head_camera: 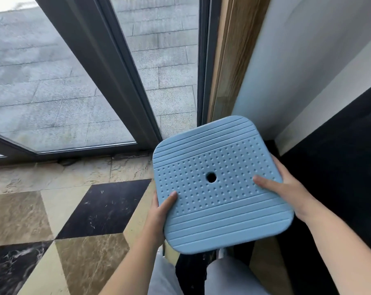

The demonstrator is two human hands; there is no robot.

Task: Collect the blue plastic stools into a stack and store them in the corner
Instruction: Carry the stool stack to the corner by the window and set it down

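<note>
1. One stool point(220, 188) seat shows, near the corner by the glass door point(78, 81); any stack beneath is hidden.
2. Likely rigid, light plastic; dimpled top aids grip.
3. Left hand point(159, 216) and right hand point(286, 192) clasp opposite edges, thumbs on top.

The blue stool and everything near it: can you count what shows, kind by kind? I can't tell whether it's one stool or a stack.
Square blue plastic stool seats, dimpled, with a centre hole: 1 visible; any stacked beneath are hidden
Hands gripping its edges: 2, left hand and right hand
Dark-framed glass door panels: 2
Total: 5
</note>
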